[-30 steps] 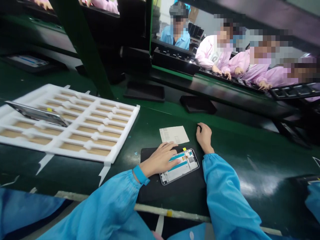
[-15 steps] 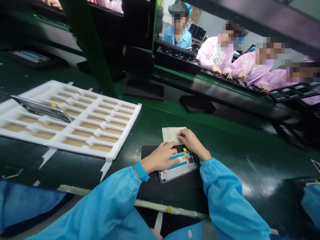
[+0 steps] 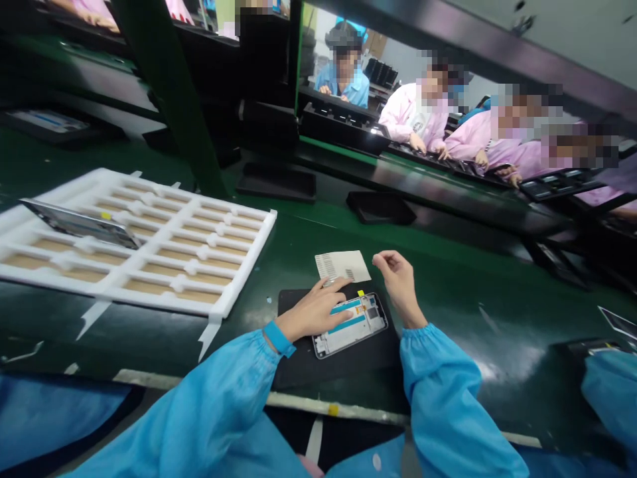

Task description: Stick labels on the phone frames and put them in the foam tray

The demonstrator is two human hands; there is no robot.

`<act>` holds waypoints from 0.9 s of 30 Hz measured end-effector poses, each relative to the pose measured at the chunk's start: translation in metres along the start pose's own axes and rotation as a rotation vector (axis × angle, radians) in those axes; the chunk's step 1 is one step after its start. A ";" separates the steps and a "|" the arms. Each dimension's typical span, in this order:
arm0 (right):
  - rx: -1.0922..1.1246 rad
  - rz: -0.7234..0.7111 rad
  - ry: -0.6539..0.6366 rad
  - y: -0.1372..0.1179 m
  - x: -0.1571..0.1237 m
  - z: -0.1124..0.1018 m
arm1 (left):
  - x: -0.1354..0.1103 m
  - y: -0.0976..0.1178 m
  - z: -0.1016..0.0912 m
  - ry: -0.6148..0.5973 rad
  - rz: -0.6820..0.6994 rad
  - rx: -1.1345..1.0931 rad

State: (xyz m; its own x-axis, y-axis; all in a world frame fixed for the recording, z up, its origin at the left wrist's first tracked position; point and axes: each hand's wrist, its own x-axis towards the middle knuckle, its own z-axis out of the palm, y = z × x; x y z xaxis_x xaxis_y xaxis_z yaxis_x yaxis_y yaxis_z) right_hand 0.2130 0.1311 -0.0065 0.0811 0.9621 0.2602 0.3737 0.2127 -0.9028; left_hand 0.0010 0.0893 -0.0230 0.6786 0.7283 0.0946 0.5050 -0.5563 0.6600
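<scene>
A phone frame (image 3: pixel 351 337) with blue strips and a yellow tab lies on a black mat (image 3: pixel 293 362) in front of me. My left hand (image 3: pixel 318 309) rests across its left part, fingers spread; the thumb lies over the frame and the fingertips reach the near edge of a pale sticker sheet (image 3: pixel 343 260). Rows of small dark strips show on that sheet. To the right of the sheet my right hand (image 3: pixel 398 279) is raised, thumb and fingertips pinched together. Whatever is between those fingertips is too small to make out.
At left stands a white foam tray (image 3: pixel 249 255) with slots, a phone part (image 3: pixel 82 222) leaning in it. Black trays (image 3: pixel 276 182) lie beyond. A green post (image 3: pixel 174 99) rises at left. Several co-workers sit across the line; a blue sleeve (image 3: pixel 612 392) shows at right.
My right hand has lifted off the sticker sheet and moved right, fingers still pinched. My left hand stays on the phone frame. The view has shifted slightly.
</scene>
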 end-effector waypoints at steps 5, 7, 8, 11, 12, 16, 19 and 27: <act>0.122 0.065 0.056 -0.031 -0.031 -0.021 | -0.003 0.002 -0.006 0.010 0.053 -0.003; 0.141 0.082 0.017 -0.041 -0.048 -0.028 | -0.002 0.002 -0.008 0.020 0.070 0.005; 0.151 0.091 -0.004 -0.046 -0.056 -0.032 | -0.002 0.002 -0.008 0.020 0.072 0.017; 0.193 0.121 -0.059 -0.059 -0.078 -0.041 | -0.005 0.004 -0.013 0.023 0.071 0.077; 0.208 0.130 -0.075 -0.063 -0.085 -0.044 | -0.007 0.007 -0.015 0.027 0.075 0.091; 0.184 0.131 -0.165 -0.078 -0.109 -0.044 | -0.024 0.028 -0.025 0.041 0.097 0.140; 0.088 0.121 -0.247 -0.081 -0.122 -0.038 | -0.037 0.047 -0.026 0.011 0.104 0.220; 0.065 0.204 -0.287 -0.066 -0.128 -0.022 | -0.054 0.066 0.006 0.387 0.201 0.305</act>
State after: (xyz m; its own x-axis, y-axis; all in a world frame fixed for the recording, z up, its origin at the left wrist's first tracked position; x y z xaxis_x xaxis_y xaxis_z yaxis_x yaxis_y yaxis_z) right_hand 0.1984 -0.0097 0.0276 -0.1181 0.9927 -0.0262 0.3165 0.0126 -0.9485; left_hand 0.0014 0.0105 0.0109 0.5606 0.6578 0.5031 0.5568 -0.7491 0.3591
